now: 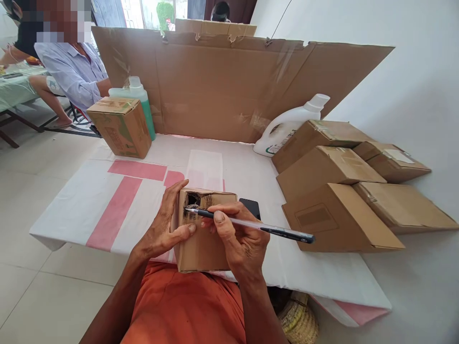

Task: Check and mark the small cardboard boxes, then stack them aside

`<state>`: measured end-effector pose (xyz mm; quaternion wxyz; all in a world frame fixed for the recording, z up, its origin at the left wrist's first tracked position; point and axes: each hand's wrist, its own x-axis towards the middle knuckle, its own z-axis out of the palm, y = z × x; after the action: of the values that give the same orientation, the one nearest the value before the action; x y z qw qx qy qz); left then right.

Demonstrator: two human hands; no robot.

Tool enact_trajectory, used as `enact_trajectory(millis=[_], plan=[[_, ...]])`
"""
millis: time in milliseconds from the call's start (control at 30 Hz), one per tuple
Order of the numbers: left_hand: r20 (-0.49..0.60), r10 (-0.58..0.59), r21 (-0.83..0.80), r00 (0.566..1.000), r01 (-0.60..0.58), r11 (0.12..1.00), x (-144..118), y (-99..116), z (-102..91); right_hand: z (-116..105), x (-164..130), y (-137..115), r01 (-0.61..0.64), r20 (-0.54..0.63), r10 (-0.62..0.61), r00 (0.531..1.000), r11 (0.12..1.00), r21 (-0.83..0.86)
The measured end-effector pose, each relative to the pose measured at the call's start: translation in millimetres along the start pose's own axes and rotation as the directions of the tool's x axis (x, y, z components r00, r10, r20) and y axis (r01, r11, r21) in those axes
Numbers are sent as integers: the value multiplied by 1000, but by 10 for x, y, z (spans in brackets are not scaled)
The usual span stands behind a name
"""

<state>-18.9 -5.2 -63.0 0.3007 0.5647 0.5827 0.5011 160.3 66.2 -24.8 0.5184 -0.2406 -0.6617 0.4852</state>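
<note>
Brown cardboard forms the box in front of you in the head view, at the near edge of the white-covered table. Your left hand has its grip closed on the box's left side, thumb over the face. Your right hand pinches the pen, its tip at a dark patch near the box's upper left corner. Beyond your right hand lies a phone; farther right, by a white jug, other boxes sit grouped together.
</note>
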Motion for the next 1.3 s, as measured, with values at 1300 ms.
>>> enact_trajectory(millis=[1300], plan=[[19,-101,-107,995,102,989,-39,-18,-88,-518,730,974,-479,-250,522,815,366,-798]])
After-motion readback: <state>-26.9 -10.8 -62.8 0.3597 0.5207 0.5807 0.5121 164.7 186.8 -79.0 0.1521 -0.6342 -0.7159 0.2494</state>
